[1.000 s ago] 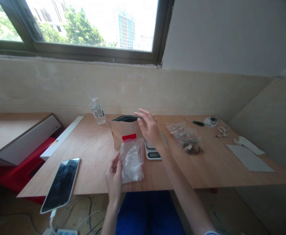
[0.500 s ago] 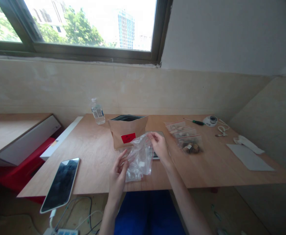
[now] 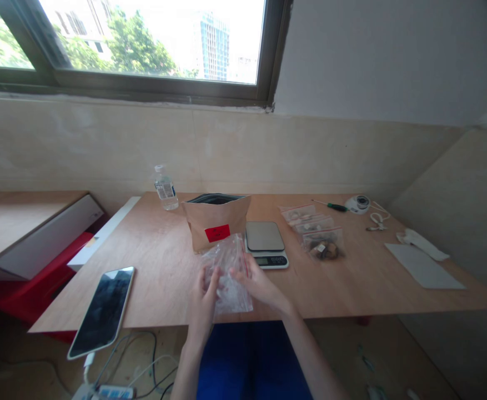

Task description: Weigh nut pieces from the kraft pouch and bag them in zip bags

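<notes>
Clear zip-lock bags (image 3: 229, 294) hang between my hands over the table's front edge; how many are stacked I cannot tell. My left hand (image 3: 205, 294) pinches their left side, fingers closed. On the right side, my right hand (image 3: 255, 280) grips the plastic near its red zip strip. Just behind the bags stands an open brown paper pouch (image 3: 197, 225) with a red label. To its right lies a kitchen scale (image 3: 265, 238) with a bare plate, close beyond my right hand.
Several filled zip-lock bags (image 3: 322, 244) lie right of the scale. A green-handled screwdriver (image 3: 337, 207), a white dome camera (image 3: 357, 204) and paper (image 3: 424, 266) are farther right. At left are a water bottle (image 3: 166, 191) and a charging smartphone (image 3: 104, 311) overhanging the edge.
My right hand has come down and left, away from the bags' top corner to their right side. The bags have dropped with it, uncovering the scale.
</notes>
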`<state>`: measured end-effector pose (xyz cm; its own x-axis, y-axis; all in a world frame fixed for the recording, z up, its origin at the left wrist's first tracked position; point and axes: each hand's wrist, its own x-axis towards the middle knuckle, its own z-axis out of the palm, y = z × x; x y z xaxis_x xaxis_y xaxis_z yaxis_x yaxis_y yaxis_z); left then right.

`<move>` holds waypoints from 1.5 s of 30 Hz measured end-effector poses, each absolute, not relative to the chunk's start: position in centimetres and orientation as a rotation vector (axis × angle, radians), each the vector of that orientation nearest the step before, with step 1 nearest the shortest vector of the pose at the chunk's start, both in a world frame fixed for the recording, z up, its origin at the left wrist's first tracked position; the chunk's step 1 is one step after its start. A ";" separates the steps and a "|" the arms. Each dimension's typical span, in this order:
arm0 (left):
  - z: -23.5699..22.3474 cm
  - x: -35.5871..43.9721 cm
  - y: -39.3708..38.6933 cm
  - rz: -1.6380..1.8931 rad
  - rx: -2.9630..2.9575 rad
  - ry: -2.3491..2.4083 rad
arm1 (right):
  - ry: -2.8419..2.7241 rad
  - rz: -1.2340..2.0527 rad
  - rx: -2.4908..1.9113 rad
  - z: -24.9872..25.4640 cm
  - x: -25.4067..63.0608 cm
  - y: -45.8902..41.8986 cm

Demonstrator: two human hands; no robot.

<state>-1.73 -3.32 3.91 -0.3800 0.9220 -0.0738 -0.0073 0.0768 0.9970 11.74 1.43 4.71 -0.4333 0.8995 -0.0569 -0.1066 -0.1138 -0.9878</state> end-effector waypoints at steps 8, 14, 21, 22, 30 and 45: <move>3.4 -2.9 -2.8 1.494 0.903 1.482 | -1.411 1.798 -1.037 3.8 12.7 1.3; 2.7 -3.7 -2.1 1.508 0.746 1.369 | -1.317 1.851 -1.007 3.2 12.4 1.3; 1.4 -4.2 -1.0 1.528 1.028 1.667 | -1.248 1.760 -1.100 1.1 11.3 2.1; 1.4 -4.0 -0.9 1.556 1.126 1.771 | -1.254 1.732 -1.114 0.7 11.1 2.3; 0.4 -2.6 -0.7 1.235 1.943 1.881 | -1.439 1.431 -1.260 -1.3 9.4 1.4; -1.2 -2.8 -0.1 0.544 2.071 1.903 | -1.371 -0.320 -1.976 -1.8 26.3 8.6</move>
<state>-2.81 -0.12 -1.23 0.0636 0.9941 0.0876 0.8904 -0.0962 0.4449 26.33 8.59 -1.80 0.4093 0.7209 0.5592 0.8940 -0.1944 -0.4038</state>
